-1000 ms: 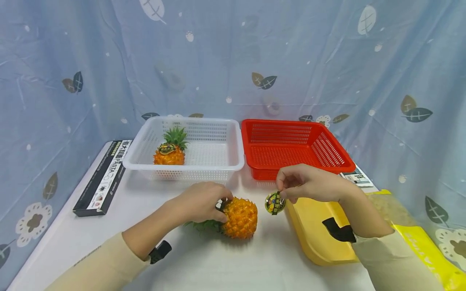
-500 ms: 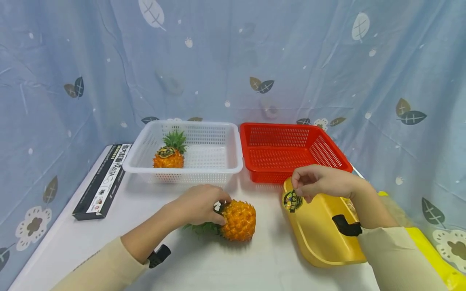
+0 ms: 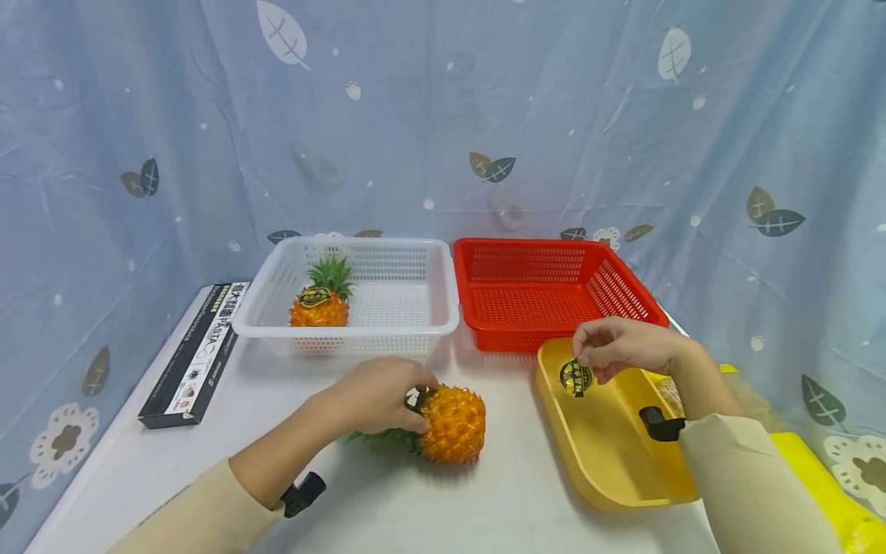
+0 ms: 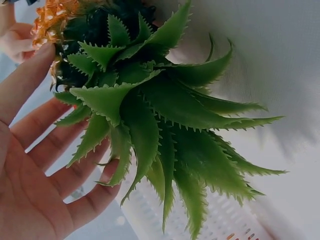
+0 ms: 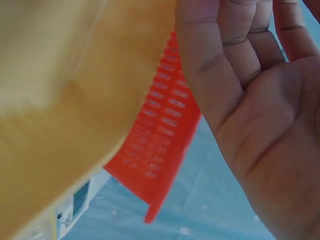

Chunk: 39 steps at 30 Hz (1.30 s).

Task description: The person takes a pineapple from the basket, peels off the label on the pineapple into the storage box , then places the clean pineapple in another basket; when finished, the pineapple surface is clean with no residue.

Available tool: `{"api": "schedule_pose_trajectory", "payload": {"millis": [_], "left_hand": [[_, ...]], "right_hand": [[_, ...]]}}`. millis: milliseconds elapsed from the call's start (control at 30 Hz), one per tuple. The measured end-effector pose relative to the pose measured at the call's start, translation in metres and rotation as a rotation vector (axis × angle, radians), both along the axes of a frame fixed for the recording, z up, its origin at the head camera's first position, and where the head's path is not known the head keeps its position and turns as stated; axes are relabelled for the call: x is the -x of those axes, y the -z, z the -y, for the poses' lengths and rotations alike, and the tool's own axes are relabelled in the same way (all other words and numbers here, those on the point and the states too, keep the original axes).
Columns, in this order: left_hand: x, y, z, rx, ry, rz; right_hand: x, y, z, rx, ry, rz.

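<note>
A small orange pineapple [image 3: 454, 425] lies on its side on the white table, its leaves pointing left. My left hand [image 3: 384, 396] grips it near the base of the leaves. Up close in the left wrist view, the toothed green crown [image 4: 150, 110] hides part of the fingers. My right hand [image 3: 626, 350] pinches a round black-and-gold label [image 3: 577, 378] between thumb and fingertips, over the far end of a yellow tray [image 3: 581, 469]. In the right wrist view the palm [image 5: 280, 115] shows, but the label is out of sight.
At the back left a white basket [image 3: 346, 332] holds another pineapple [image 3: 320, 309] with a similar label on it. A red basket [image 3: 512, 338] stands to its right. A long pasta box [image 3: 197, 354] lies at the left, and a yellow bag [image 3: 817, 469] at the right edge.
My right hand has carried the label rightward, from beside the yellow tray to over it. The left hand and its pineapple have stayed in place; the camera view has shifted slightly.
</note>
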State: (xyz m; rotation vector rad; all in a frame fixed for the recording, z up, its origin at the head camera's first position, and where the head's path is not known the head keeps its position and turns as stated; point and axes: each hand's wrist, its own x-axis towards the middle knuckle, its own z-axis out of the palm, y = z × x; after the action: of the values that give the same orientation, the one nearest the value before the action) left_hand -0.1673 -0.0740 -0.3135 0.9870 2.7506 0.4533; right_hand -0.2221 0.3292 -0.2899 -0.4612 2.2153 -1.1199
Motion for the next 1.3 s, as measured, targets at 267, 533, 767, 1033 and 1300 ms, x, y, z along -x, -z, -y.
{"api": "schedule_pose_trajectory", "payload": {"millis": [267,533,767,1033,1300], "left_hand": [[0.0,0.0,-0.001,-0.006,-0.009,0.007],[0.0,0.0,-0.002,-0.002,-0.013,0.017],[0.0,0.0,-0.001,-0.001,-0.011,0.005],[0.001,0.001,0.0,-0.009,-0.005,0.008],[0.001,0.002,0.002,-0.013,-0.003,0.008]], "right_hand": [[0.008,0.013,-0.001,-0.047,0.027,0.041],[0.012,0.026,-0.003,-0.056,0.043,0.084],[0.015,0.035,0.0,-0.066,0.048,0.086],[0.017,0.047,0.002,-0.069,0.064,0.09],[0.019,0.052,0.006,-0.141,0.091,0.025]]}}
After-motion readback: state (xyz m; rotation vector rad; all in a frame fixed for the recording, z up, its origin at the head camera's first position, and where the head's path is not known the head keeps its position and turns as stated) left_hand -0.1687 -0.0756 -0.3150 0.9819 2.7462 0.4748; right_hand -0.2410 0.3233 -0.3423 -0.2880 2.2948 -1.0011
